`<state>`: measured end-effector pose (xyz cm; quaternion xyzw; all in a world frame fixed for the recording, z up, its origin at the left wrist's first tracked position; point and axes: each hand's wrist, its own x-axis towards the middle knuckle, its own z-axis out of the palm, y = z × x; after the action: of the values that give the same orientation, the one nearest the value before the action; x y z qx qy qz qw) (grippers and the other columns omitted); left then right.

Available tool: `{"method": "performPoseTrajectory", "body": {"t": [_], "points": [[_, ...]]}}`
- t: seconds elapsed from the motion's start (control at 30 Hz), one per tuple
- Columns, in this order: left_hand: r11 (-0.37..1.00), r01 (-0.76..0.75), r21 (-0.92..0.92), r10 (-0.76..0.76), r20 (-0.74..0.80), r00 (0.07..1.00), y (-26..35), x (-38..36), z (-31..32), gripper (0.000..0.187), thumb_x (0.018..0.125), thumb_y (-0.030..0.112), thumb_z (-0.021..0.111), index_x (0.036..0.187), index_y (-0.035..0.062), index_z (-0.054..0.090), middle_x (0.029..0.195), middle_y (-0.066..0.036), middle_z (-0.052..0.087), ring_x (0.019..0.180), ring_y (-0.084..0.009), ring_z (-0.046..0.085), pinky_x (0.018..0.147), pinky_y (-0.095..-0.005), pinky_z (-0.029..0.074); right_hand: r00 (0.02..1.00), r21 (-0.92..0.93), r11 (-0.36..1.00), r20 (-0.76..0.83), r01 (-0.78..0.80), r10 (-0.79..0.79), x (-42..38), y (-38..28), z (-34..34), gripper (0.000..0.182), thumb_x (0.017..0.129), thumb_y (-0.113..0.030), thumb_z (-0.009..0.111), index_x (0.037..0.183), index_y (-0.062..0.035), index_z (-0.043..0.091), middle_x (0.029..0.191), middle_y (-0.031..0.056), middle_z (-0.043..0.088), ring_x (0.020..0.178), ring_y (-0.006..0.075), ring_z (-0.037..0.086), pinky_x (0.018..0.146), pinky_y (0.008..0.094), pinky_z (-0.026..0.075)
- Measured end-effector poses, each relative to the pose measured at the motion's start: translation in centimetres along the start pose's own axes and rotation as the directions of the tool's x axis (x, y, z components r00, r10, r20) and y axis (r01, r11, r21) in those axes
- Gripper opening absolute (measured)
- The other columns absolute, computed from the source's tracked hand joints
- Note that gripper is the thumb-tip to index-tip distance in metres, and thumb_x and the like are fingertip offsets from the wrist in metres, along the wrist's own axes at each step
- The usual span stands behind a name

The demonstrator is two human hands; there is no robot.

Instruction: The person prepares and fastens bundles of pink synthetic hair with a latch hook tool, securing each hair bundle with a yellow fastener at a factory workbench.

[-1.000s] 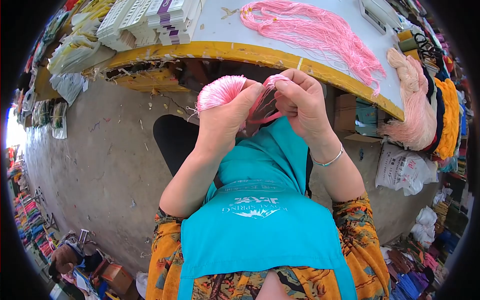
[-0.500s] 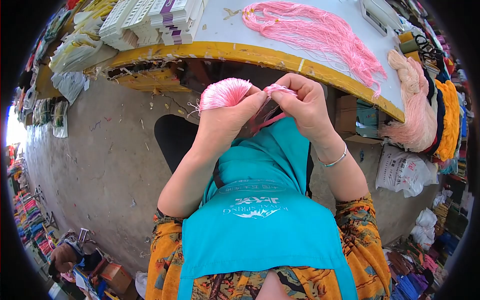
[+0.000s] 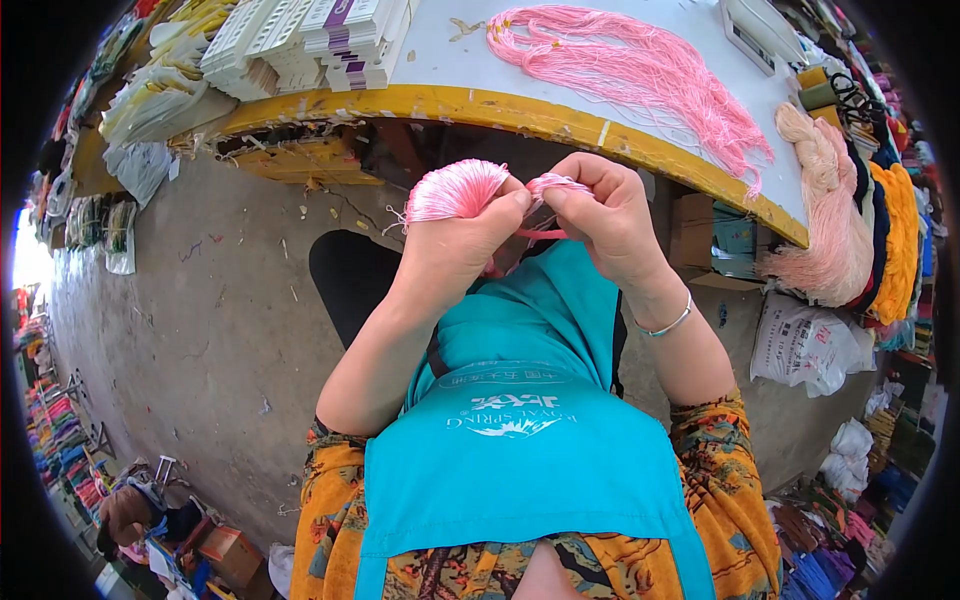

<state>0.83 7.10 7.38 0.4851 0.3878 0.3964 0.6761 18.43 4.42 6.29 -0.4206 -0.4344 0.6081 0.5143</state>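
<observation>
A thick bundle of shiny pink thread [image 3: 455, 190] fans out over the back of my left hand [image 3: 460, 240]. The fingers of that hand are closed round the bundle, with the thumb pressed on top. Close by on the right, my right hand [image 3: 605, 215] pinches a twisted part of the same pink thread between thumb and fingers. A narrow pink strand passes between the two hands, below the fingertips. Both hands are held up above my lap, in front of the table edge. The fingers on the far side of the bundle are hidden.
Long pink skeins [image 3: 640, 75] lie on the white table [image 3: 440, 50], which has a yellow edge. Stacks of white cards [image 3: 350, 40] stand at its left. Peach skeins [image 3: 825, 210] and orange skeins [image 3: 892, 240] hang over the right end. A white plastic bag [image 3: 810, 345] sits below.
My left hand has tilted slightly and moved a little to the right with the thread bundle. A pink strand between the hands now shows more level. My right hand has barely moved.
</observation>
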Motion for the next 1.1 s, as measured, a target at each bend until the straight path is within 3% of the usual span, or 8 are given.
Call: {"method": "performPoseTrajectory", "body": {"t": [0.1, 0.23, 0.33, 0.53, 0.6, 0.8, 1.03, 1.1], "points": [[0.997, 0.071, -0.042, -0.070, 0.030, 0.997, 0.6, -0.2, -0.1, 0.013, 0.089, 0.009, 0.062, 0.079, 0.0014, 0.065, 0.064, 0.005, 0.055, 0.058, -0.0011, 0.045, 0.048, -0.0200, 0.036, 1.000, 0.010, 1.000, -0.004, 0.016, -0.016, 0.0, 0.0, -0.2, 0.010, 0.087, -0.009, 0.064, 0.090, -0.0003, 0.066, 0.079, -0.0010, 0.063, 0.068, 0.0018, 0.052, 0.060, 0.0180, 0.042], [1.000, 0.012, -0.009, -0.012, 0.012, 1.000, 0.0, -0.2, -0.2, 0.013, 0.090, 0.010, 0.062, 0.081, 0.0011, 0.066, 0.066, 0.005, 0.056, 0.061, -0.0015, 0.047, 0.052, -0.0200, 0.038, 0.999, -0.015, 0.999, -0.011, 0.034, -0.034, 0.0, 0.2, -0.3, 0.010, 0.087, -0.009, 0.063, 0.089, 0.0005, 0.066, 0.078, -0.0009, 0.063, 0.069, 0.0024, 0.052, 0.061, 0.0185, 0.043], [1.000, -0.017, -0.007, 0.017, 0.037, 0.999, -0.2, -0.1, -0.3, 0.010, 0.090, 0.012, 0.064, 0.090, 0.0029, 0.069, 0.065, 0.006, 0.055, 0.052, -0.0002, 0.040, 0.045, -0.0183, 0.028, 0.998, -0.066, 0.996, -0.008, 0.059, -0.060, -0.1, 0.1, -0.2, 0.009, 0.088, -0.008, 0.063, 0.089, 0.0010, 0.065, 0.078, -0.0006, 0.063, 0.070, 0.0028, 0.052, 0.062, 0.0188, 0.043], [0.998, 0.011, 0.063, -0.012, 0.015, 1.000, -0.4, -0.2, -0.5, 0.007, 0.089, 0.008, 0.063, 0.088, 0.0028, 0.068, 0.070, 0.005, 0.058, 0.058, -0.0006, 0.046, 0.049, -0.0180, 0.035, 0.995, -0.152, 0.983, 0.006, 0.102, -0.102, -0.2, -0.1, 0.0, 0.008, 0.088, -0.006, 0.062, 0.087, 0.0017, 0.064, 0.077, 0.0008, 0.063, 0.070, 0.0037, 0.054, 0.063, 0.0199, 0.045], [0.992, -0.057, 0.110, 0.055, 0.027, 0.998, -0.8, 0.0, -0.7, 0.006, 0.089, 0.007, 0.062, 0.086, 0.0030, 0.067, 0.072, 0.005, 0.059, 0.062, -0.0009, 0.050, 0.051, -0.0179, 0.039, 0.995, -0.160, 0.982, 0.011, 0.104, -0.103, -0.3, -0.3, 0.2, 0.008, 0.088, -0.005, 0.062, 0.087, 0.0018, 0.064, 0.077, 0.0012, 0.064, 0.071, 0.0039, 0.055, 0.064, 0.0201, 0.045], [0.999, 0.007, 0.053, -0.006, -0.018, 1.000, -0.2, -0.3, -0.3, 0.012, 0.087, 0.008, 0.064, 0.079, -0.0003, 0.065, 0.065, 0.004, 0.055, 0.061, -0.0020, 0.046, 0.051, -0.0212, 0.038, 0.995, -0.198, 0.975, 0.021, 0.102, -0.100, -0.3, -0.3, 0.1, 0.007, 0.087, -0.005, 0.062, 0.087, 0.0018, 0.064, 0.078, 0.0014, 0.064, 0.071, 0.0041, 0.056, 0.064, 0.0199, 0.046], [0.995, -0.055, 0.084, 0.054, 0.015, 0.998, -0.2, -0.2, -0.5, 0.012, 0.087, 0.007, 0.062, 0.078, 0.0000, 0.064, 0.064, 0.004, 0.055, 0.058, -0.0020, 0.046, 0.048, -0.0210, 0.037, 0.994, -0.218, 0.970, 0.017, 0.108, -0.107, -0.3, 0.0, 0.1, 0.008, 0.087, -0.006, 0.064, 0.087, 0.0018, 0.064, 0.077, -0.0006, 0.063, 0.071, 0.0026, 0.053, 0.063, 0.0187, 0.044], [0.999, 0.028, 0.022, -0.029, 0.048, 0.998, 0.4, -0.4, -0.5, 0.011, 0.087, 0.006, 0.062, 0.077, 0.0004, 0.063, 0.063, 0.004, 0.054, 0.056, -0.0021, 0.046, 0.047, -0.0209, 0.036, 0.995, -0.214, 0.971, 0.016, 0.102, -0.101, -0.4, 0.1, 0.2, 0.008, 0.087, -0.006, 0.064, 0.087, 0.0016, 0.065, 0.077, -0.0010, 0.062, 0.070, 0.0023, 0.052, 0.063, 0.0184, 0.043]]}}
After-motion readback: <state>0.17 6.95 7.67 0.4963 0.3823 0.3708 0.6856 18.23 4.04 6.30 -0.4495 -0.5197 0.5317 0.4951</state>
